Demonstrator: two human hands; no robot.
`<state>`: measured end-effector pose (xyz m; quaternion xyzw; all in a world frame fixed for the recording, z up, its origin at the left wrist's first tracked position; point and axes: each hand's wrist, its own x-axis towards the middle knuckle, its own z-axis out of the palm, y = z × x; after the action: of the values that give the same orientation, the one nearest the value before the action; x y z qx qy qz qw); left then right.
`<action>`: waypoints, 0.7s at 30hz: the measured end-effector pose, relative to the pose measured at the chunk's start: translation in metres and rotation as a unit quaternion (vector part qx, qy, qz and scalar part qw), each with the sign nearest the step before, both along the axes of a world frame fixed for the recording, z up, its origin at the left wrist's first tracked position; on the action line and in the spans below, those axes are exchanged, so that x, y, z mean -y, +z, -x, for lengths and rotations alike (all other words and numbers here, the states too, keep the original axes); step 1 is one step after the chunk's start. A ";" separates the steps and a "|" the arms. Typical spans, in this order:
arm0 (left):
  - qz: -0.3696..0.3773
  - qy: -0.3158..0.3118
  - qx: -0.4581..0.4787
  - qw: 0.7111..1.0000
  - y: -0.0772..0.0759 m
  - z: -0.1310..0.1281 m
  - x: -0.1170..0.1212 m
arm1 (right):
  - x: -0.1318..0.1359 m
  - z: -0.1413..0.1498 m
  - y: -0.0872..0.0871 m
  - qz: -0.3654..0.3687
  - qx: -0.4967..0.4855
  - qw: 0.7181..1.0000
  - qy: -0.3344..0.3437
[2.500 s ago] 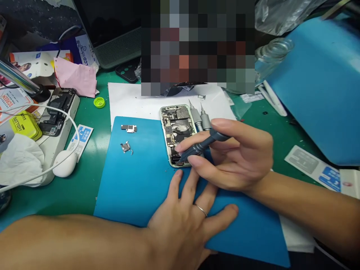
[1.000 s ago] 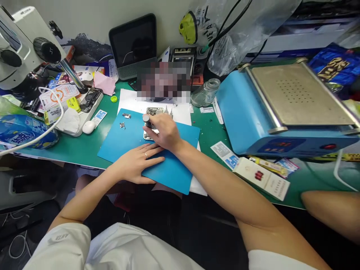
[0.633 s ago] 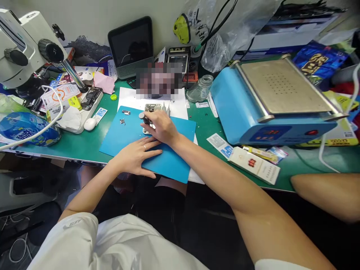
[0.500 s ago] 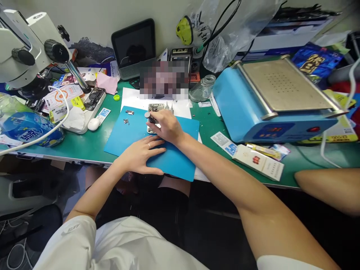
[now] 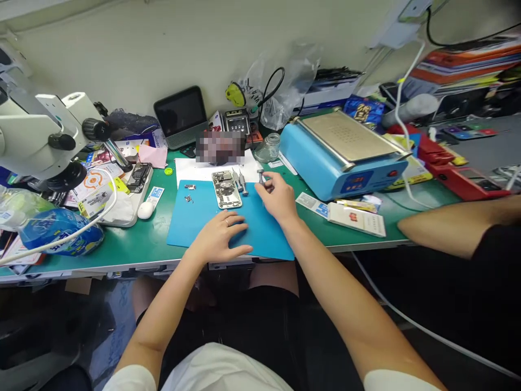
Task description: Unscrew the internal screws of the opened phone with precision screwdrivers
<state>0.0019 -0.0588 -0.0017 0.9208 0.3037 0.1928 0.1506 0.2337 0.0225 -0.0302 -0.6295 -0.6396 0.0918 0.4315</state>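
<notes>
On the blue mat [image 5: 195,222] lies an opened phone [image 5: 226,190], its inner parts showing. My right hand [image 5: 280,198] is to the right of the phone, fingers curled around a small grey screwdriver [image 5: 260,174]; its lower part is hidden by the fingers. Two more screwdrivers [image 5: 240,182] lie between the phone and that hand. My left hand [image 5: 220,237], with a ring on one finger, rests with fingers spread near the mat's front edge, just below the phone, holding nothing. Small phone parts [image 5: 189,199] sit on the mat's left side.
A blue machine with a metal plate [image 5: 345,163] stands to the right, a white carton [image 5: 356,219] before it. On the left are a microscope [image 5: 61,130] and a blue bottle [image 5: 61,231]. A glass jar [image 5: 268,147] stands behind. Another person's arm [image 5: 443,228] rests at far right.
My right hand has moved right with the screwdriver, off the phone, which is now uncovered. My left hand stays spread on the mat. The view has shifted to show more on the right.
</notes>
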 end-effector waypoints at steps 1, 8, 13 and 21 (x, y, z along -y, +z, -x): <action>0.000 -0.002 0.002 1.000 0.000 0.000 0.000 | -0.002 0.001 -0.003 0.014 0.005 1.000 0.002; -0.003 -0.014 0.013 1.000 -0.001 0.000 0.001 | 0.001 0.010 -0.005 0.034 0.053 0.998 0.017; 0.003 -0.025 0.010 1.000 0.000 0.000 0.002 | 0.002 0.008 -0.004 0.031 0.050 0.998 0.019; 0.031 -0.055 0.019 0.998 -0.001 -0.001 -0.002 | 0.001 0.006 0.000 0.023 -0.027 0.999 0.025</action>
<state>0.0024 -0.0566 -0.0027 0.9273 0.2551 0.1922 0.1951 0.2281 0.0219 -0.0302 -0.6205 -0.6406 0.1343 0.4319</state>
